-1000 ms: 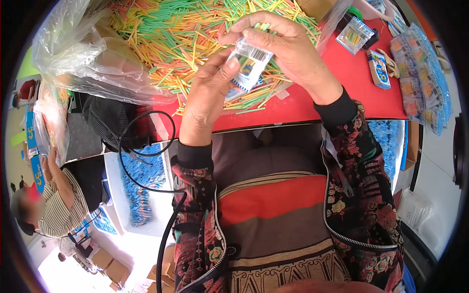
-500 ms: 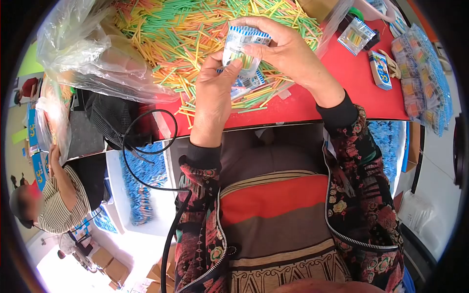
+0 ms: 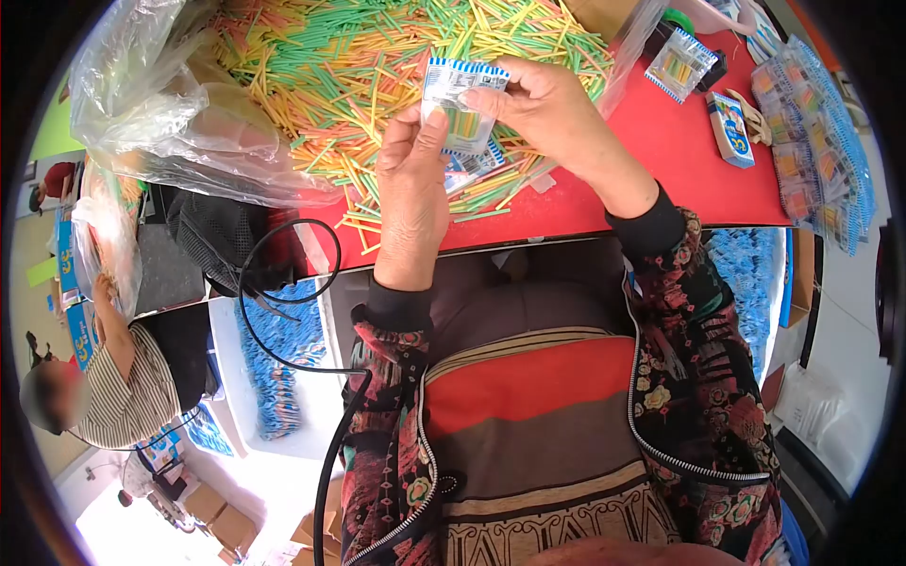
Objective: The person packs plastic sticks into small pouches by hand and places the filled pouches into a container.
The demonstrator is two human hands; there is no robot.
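Thumbs and fingers of the left hand (image 3: 413, 184) and right hand (image 3: 555, 121) pinch a small packet (image 3: 462, 124), probably light, its film soft and slick, its sticks perhaps fragile, best held by the edges. The packet sits between both grips, lower left and upper right, over loose coloured sticks (image 3: 354, 118) on a red desk (image 3: 651, 184).

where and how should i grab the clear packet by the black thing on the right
Probably pinch the clear packet by its lower-left, blue-striped edge, from the near left: that edge looks flat and faces bare red table, while sticks fill the middle and the black object crowds its right.
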